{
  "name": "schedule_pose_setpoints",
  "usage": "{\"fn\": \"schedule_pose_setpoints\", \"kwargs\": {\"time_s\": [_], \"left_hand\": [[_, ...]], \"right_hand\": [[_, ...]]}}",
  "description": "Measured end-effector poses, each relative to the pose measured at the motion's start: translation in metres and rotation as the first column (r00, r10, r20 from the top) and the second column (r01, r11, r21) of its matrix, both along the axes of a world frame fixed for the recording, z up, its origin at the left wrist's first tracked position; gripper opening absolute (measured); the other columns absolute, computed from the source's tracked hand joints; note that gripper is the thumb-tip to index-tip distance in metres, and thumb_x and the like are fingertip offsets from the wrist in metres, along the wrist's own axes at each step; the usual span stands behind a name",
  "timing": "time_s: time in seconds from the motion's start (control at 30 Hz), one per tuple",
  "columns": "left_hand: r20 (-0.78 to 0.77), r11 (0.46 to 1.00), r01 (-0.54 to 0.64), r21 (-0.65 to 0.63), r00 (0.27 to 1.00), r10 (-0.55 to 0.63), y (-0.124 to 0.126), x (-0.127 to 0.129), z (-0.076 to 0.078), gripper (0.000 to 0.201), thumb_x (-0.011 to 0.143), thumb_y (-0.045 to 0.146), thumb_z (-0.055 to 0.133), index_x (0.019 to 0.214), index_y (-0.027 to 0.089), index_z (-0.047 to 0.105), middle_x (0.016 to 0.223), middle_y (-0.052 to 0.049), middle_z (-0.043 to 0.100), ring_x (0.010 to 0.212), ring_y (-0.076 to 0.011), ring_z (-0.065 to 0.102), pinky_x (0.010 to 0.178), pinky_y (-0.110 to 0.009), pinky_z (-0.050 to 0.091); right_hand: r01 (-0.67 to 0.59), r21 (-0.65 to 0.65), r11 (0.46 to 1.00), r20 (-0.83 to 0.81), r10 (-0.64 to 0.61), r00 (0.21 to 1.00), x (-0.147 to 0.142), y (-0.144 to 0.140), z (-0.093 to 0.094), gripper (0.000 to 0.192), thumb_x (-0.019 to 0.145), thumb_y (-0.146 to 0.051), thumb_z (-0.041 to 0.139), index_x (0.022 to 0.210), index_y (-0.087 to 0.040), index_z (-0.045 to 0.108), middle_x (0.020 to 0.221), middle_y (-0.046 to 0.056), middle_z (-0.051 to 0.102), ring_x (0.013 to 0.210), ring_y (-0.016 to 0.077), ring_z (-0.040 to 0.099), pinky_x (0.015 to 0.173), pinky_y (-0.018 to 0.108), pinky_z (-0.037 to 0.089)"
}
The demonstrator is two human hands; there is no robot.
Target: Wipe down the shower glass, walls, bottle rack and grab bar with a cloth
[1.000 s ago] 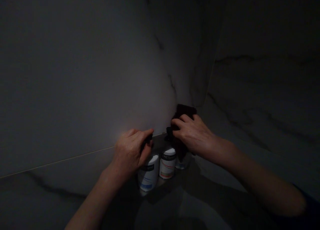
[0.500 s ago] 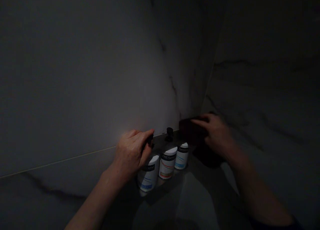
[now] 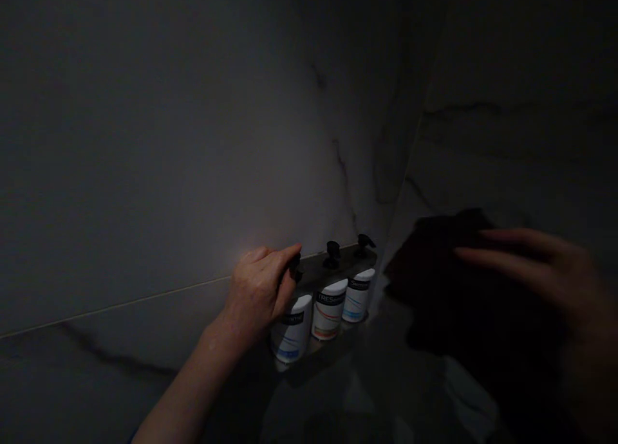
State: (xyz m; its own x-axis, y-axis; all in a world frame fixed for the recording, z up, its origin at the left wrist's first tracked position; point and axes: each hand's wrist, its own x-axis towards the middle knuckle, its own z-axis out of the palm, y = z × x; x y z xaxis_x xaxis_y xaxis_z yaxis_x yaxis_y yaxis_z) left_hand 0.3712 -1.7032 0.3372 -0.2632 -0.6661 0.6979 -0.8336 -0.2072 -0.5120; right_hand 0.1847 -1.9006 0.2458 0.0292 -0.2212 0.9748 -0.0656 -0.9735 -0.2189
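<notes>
— Where are my hands right now?

— My left hand [image 3: 261, 289] is curled over the black pump top of the nearest white dispenser bottle [image 3: 291, 328], fingers closed on it. My right hand [image 3: 535, 270] is off to the side, well apart from the bottles, fingers stretched flat on a dark cloth [image 3: 444, 264] against the marbled side wall [image 3: 506, 141].

— And the bottles?

— Three stand in a row in a dark wall-mounted holder [image 3: 338, 270]: the one I grip, the middle white bottle [image 3: 328, 309] and the far white bottle [image 3: 357, 296], whose pumps stand uncovered.

— How far along does it look?

— I judge the cloth is working the wall; how much is wiped, the dim light hides.
</notes>
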Motion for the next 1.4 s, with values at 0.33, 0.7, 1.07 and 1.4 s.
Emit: {"fn": "schedule_pose_setpoints", "kwargs": {"time_s": [0.33, 0.7, 1.07, 1.4], "left_hand": [[-0.007, 0.999, -0.036, -0.003, 0.999, 0.036, 0.012, -0.008, -0.003, 0.031, 0.092, 0.016, 0.043, 0.118, 0.003, 0.054, 0.078, -0.007, 0.063, 0.067, -0.0149, 0.056, 0.058, -0.026, 0.045], [-0.063, 0.999, -0.04, 0.016, 0.997, 0.041, 0.016, 0.0, -0.005, 0.033, 0.094, 0.015, 0.043, 0.126, 0.014, 0.049, 0.085, -0.005, 0.064, 0.071, -0.0127, 0.06, 0.064, -0.024, 0.048], [-0.024, 1.0, -0.024, 0.019, 0.999, 0.024, 0.015, -0.004, 0.001, 0.029, 0.094, 0.017, 0.043, 0.118, 0.007, 0.053, 0.074, -0.004, 0.06, 0.062, -0.0105, 0.055, 0.055, -0.022, 0.044], [-0.096, 0.999, 0.025, 0.019, 0.995, -0.023, 0.019, 0.002, -0.006, 0.033, 0.094, 0.016, 0.043, 0.126, 0.012, 0.049, 0.086, -0.005, 0.063, 0.072, -0.0107, 0.058, 0.06, -0.023, 0.046]], "right_hand": [[-0.24, 0.097, 0.966, -0.034, 0.244, 0.969, 0.093, 0.007, -0.05, 0.055, 0.066, 0.003, 0.041, 0.114, -0.018, 0.059, 0.123, 0.013, 0.048, 0.115, 0.0243, 0.051, 0.091, 0.044, 0.052], [-0.426, -0.089, 0.9, -0.126, 0.414, 0.902, 0.081, 0.093, -0.002, 0.027, 0.088, -0.021, 0.049, 0.109, -0.027, 0.064, 0.11, 0.006, 0.059, 0.096, 0.0177, 0.058, 0.078, 0.03, 0.054], [-0.057, 0.326, 0.944, -0.035, 0.072, 0.997, 0.071, -0.026, -0.075, 0.063, 0.06, 0.0, 0.043, 0.118, -0.02, 0.059, 0.118, 0.012, 0.049, 0.107, 0.0262, 0.054, 0.087, 0.048, 0.052], [-0.139, 0.104, 0.985, -0.009, 0.141, 0.99, 0.102, 0.018, -0.049, 0.038, 0.077, -0.003, 0.048, 0.105, -0.021, 0.066, 0.111, 0.011, 0.055, 0.103, 0.0241, 0.052, 0.081, 0.042, 0.049]]}}
